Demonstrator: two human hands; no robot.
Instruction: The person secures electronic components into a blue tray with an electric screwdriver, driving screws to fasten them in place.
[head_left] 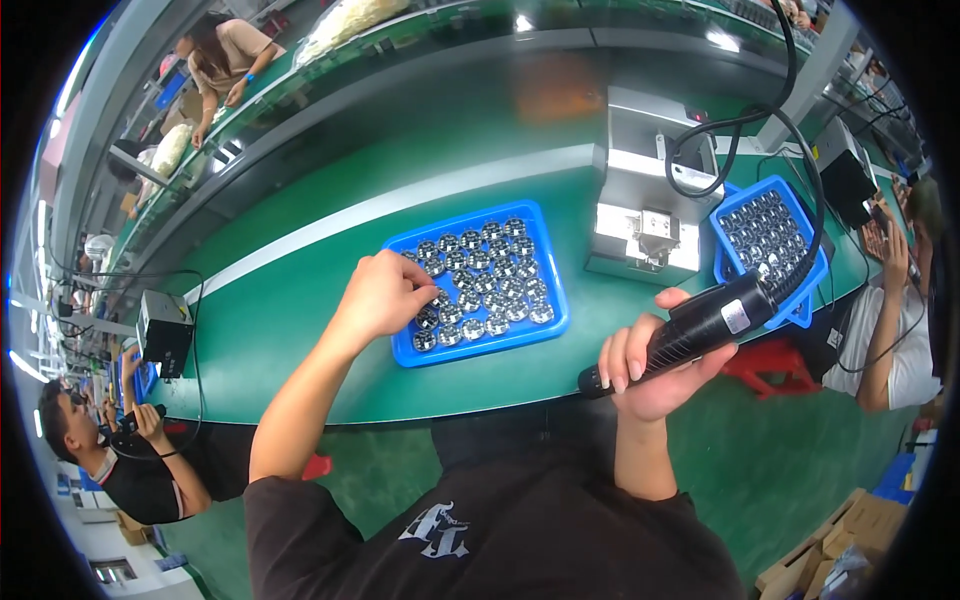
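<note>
My left hand (383, 296) reaches over the left side of a blue tray (482, 353) on the green bench. Its thumb and fingers are pinched together among small round metal parts (497, 323) with dark and silver tops; what lies between the fingertips is hidden. Those parts stand in rough rows, with some bare blue tray bottom near my fingers. In my right hand (655, 385) is a black corded electric screwdriver (700, 328). It is tilted, its narrow tip pointing down and left, off the bench's front edge. A black cable (816, 200) runs up from its back end.
A silver metal machine (648, 225) stands beyond the tray to the right. Past it, stacked blue trays (803, 217) hold more round parts. Black boxes (165, 325) with cables flank the bench. Co-workers sit left (130, 470) and right (865, 335). A red stool (770, 370) stands below.
</note>
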